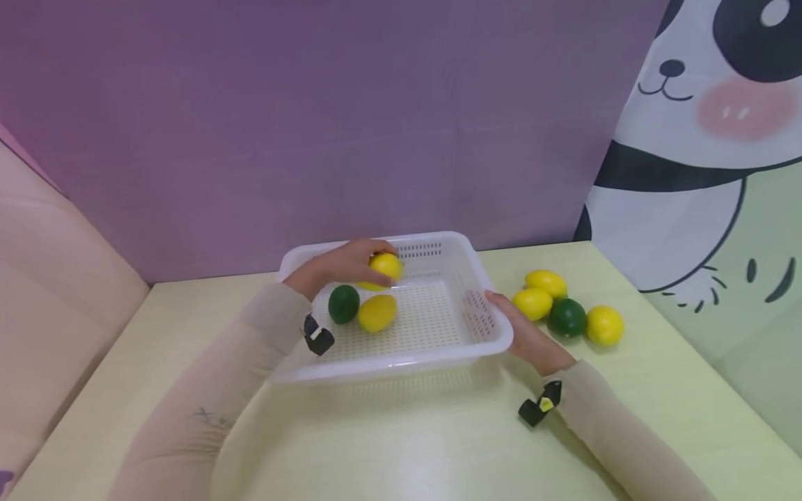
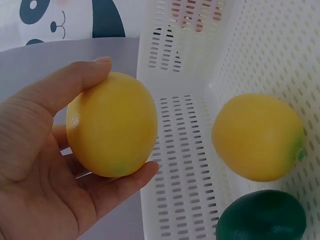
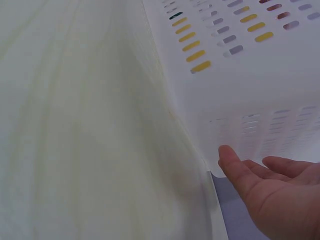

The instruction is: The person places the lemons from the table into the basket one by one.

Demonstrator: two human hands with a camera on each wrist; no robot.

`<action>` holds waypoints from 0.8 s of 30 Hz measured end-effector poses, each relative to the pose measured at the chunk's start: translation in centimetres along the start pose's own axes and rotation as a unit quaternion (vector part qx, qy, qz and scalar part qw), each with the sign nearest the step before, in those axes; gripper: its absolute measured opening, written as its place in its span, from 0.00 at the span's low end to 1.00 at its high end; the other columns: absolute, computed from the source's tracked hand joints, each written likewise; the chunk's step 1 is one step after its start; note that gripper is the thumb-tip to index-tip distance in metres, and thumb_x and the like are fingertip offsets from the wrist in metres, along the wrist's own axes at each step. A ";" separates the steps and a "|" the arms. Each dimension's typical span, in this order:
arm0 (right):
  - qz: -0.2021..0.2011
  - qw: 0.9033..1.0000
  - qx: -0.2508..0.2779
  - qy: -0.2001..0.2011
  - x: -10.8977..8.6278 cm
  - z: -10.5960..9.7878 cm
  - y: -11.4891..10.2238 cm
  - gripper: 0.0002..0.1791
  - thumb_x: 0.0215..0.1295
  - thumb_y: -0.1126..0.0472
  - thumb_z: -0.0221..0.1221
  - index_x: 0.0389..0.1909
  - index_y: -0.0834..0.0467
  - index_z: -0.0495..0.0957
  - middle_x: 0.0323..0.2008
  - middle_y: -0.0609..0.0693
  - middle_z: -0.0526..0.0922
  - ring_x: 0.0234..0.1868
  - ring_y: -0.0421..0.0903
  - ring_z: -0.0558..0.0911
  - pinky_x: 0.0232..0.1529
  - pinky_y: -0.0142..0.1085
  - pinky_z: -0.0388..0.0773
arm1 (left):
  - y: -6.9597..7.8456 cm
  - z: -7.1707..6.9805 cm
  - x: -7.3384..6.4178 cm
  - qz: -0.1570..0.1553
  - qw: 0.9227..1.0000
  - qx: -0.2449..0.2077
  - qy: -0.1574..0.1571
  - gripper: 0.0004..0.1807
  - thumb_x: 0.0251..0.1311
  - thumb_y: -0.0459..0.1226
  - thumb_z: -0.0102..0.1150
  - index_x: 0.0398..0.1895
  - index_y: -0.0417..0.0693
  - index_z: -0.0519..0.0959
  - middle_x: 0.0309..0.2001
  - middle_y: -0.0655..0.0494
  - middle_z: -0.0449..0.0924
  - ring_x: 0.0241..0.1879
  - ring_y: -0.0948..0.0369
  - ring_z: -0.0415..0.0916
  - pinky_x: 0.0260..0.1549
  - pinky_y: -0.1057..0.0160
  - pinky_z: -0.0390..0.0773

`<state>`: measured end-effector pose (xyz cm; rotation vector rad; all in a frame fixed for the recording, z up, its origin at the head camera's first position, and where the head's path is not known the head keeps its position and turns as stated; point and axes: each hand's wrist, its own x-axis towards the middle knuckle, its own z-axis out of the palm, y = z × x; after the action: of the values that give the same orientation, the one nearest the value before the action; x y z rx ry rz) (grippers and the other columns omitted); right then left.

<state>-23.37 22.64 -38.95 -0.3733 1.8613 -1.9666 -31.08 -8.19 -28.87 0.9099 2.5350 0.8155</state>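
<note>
My left hand (image 1: 354,264) grips a yellow lemon (image 2: 114,125) between thumb and fingers, above the far left part of a white perforated plastic basket (image 1: 407,360). In the basket lie another lemon (image 1: 378,313) and a dark green, lime-like fruit (image 1: 344,304), close to the left wrist. A bit of yellow also shows under the held lemon; whether it is a separate fruit I cannot tell. My right hand (image 1: 529,334) rests against the basket's right side, thumb tip at the outer wall (image 3: 240,90) in the right wrist view, its fingers loosely extended.
To the right of the basket, several lemons (image 1: 605,325) and one dark green fruit (image 1: 567,318) sit clustered on the pale table (image 1: 388,445). A purple backdrop (image 1: 313,125) rises behind the table, and a panda-print wall (image 1: 677,223) stands at the right.
</note>
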 end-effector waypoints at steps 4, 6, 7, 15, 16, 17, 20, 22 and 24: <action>0.001 1.000 0.000 0.000 -0.1 0.0 0.0 0.36 0.74 0.41 0.28 0.74 0.58 0.38 0.68 0.68 0.50 0.56 0.49 0.69 0.54 0.36 0.70 | 0.0 0.5 0.6 0.001 1.000 0.009 -0.007 0.33 0.55 0.45 0.64 0.63 0.46 0.68 0.56 0.53 0.72 0.49 0.55 0.66 0.53 0.56 0.68; 0.000 1.000 -0.002 0.001 -0.1 0.0 0.0 0.36 0.74 0.41 0.28 0.74 0.59 0.39 0.68 0.69 0.50 0.56 0.49 0.70 0.54 0.36 0.71 | 0.1 0.7 0.8 0.000 1.000 0.007 -0.013 0.33 0.55 0.45 0.64 0.63 0.47 0.68 0.55 0.54 0.72 0.49 0.56 0.67 0.53 0.56 0.67; -0.001 1.000 -0.004 0.001 -0.1 0.0 -0.1 0.36 0.74 0.41 0.28 0.74 0.59 0.39 0.68 0.69 0.50 0.56 0.50 0.70 0.54 0.36 0.71 | 0.1 0.8 0.9 0.003 1.000 0.003 -0.015 0.32 0.55 0.45 0.64 0.63 0.46 0.68 0.54 0.54 0.72 0.49 0.56 0.67 0.53 0.56 0.67; -0.004 1.000 -0.007 -0.002 0.0 -0.2 -0.2 0.37 0.74 0.41 0.29 0.74 0.59 0.39 0.68 0.69 0.50 0.57 0.51 0.69 0.56 0.37 0.70 | 0.6 1.8 1.8 -0.001 1.000 0.003 -0.031 0.29 0.55 0.45 0.65 0.61 0.50 0.70 0.54 0.55 0.73 0.48 0.56 0.68 0.53 0.56 0.68; -0.002 1.000 -0.008 -0.001 0.1 -0.2 -0.2 0.37 0.73 0.41 0.29 0.74 0.59 0.39 0.68 0.69 0.50 0.57 0.51 0.69 0.56 0.37 0.70 | 0.6 2.0 1.9 -0.003 0.999 0.005 -0.032 0.29 0.55 0.45 0.65 0.61 0.51 0.70 0.54 0.55 0.73 0.48 0.56 0.68 0.54 0.56 0.68; -0.002 1.000 -0.008 0.000 0.1 -0.2 -0.2 0.37 0.73 0.41 0.29 0.74 0.59 0.39 0.68 0.69 0.50 0.57 0.51 0.69 0.56 0.37 0.69 | 0.7 2.2 2.0 -0.003 0.999 0.007 -0.035 0.29 0.55 0.45 0.65 0.60 0.51 0.71 0.53 0.55 0.73 0.48 0.56 0.68 0.54 0.56 0.67; 0.002 1.000 -0.008 0.002 0.0 -0.3 -0.2 0.37 0.73 0.40 0.28 0.74 0.59 0.38 0.69 0.68 0.49 0.57 0.51 0.68 0.56 0.36 0.69 | 0.9 2.7 2.4 -0.002 0.999 0.012 -0.041 0.29 0.55 0.44 0.65 0.60 0.50 0.71 0.53 0.55 0.73 0.49 0.56 0.67 0.55 0.56 0.66; 0.004 1.000 -0.006 0.004 -0.1 -0.3 -0.2 0.37 0.73 0.40 0.29 0.74 0.58 0.39 0.69 0.68 0.49 0.58 0.52 0.67 0.56 0.37 0.69 | 1.0 2.9 2.6 -0.001 0.999 0.016 -0.044 0.29 0.55 0.44 0.65 0.61 0.49 0.70 0.53 0.55 0.73 0.49 0.56 0.67 0.55 0.56 0.66; 0.006 1.000 -0.003 0.004 -0.1 -0.3 -0.3 0.37 0.73 0.40 0.29 0.74 0.58 0.38 0.70 0.67 0.49 0.58 0.52 0.66 0.56 0.37 0.68 | 1.0 3.1 2.7 0.000 0.999 0.018 -0.050 0.30 0.55 0.44 0.65 0.61 0.49 0.70 0.53 0.54 0.74 0.48 0.56 0.67 0.54 0.56 0.66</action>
<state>-23.48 22.98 -38.69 -0.3556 1.8719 -1.9579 -31.17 -4.49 -30.93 0.9381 2.4709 0.7089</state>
